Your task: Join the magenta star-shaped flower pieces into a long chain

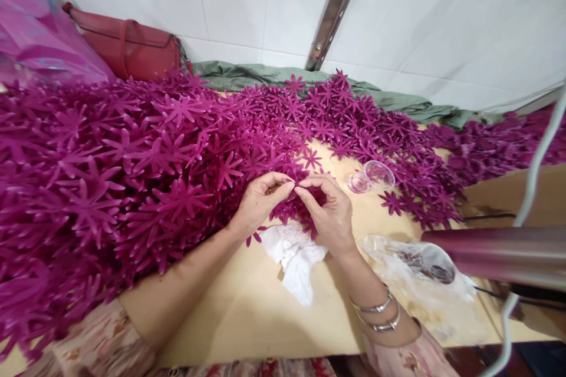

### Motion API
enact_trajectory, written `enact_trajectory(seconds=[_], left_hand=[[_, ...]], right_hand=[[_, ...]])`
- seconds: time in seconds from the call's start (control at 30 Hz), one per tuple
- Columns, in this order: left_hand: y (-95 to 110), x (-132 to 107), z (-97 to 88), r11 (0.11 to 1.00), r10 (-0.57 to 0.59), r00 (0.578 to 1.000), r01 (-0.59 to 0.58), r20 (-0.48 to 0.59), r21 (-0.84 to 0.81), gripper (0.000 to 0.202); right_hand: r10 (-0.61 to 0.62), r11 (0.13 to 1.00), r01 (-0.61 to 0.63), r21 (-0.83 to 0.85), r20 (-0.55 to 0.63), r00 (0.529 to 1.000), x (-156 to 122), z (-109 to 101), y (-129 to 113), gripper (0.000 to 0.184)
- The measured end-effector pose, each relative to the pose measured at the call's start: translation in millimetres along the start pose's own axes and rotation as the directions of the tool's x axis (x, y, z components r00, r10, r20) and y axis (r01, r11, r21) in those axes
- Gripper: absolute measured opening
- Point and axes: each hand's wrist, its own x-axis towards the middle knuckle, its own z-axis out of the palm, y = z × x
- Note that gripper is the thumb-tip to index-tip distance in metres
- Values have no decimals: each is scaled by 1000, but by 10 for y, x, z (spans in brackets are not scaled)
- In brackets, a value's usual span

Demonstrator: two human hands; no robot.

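Roughly mid-view from the head, the left hand and right hand meet, thumb and forefinger together on each; what they pinch is too small to tell. Purple flowers lie beneath and beyond them, heaped at left — crowding the left forearm. Nearby are a white cloth, a clear cup and a plastic bag — with a metal cylinder jutting in at right.

Red handbag near tiled wall
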Motion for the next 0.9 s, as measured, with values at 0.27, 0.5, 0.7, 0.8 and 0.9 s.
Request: enact_trajectory(seconds=[0.27,0.5,0.7,0.8,0.9], left_hand=[[-19,9,-13,999,0,999,2,36,-34,30],[-10,4,-21,999,38,998,-37,58,-6,29],[-25,-8,-27,1000,1,996,1,85,-25,28],[-34,-10,-28,999,-5,996,9,94,-41,30],[-46,0,-35,997,-7,997,13,74,-73,32]], right_hand=[[82,986,-90,138,59,995,-3,-7,19,15],[189,928,-217,302,118,975,16,2,25,15],[205,934,-225,277,98,974,1,5,18,14],[196,921,-222,321,111,974,7,9,20,15],[237,885,-254,389,93,967,12,18,52,18]])
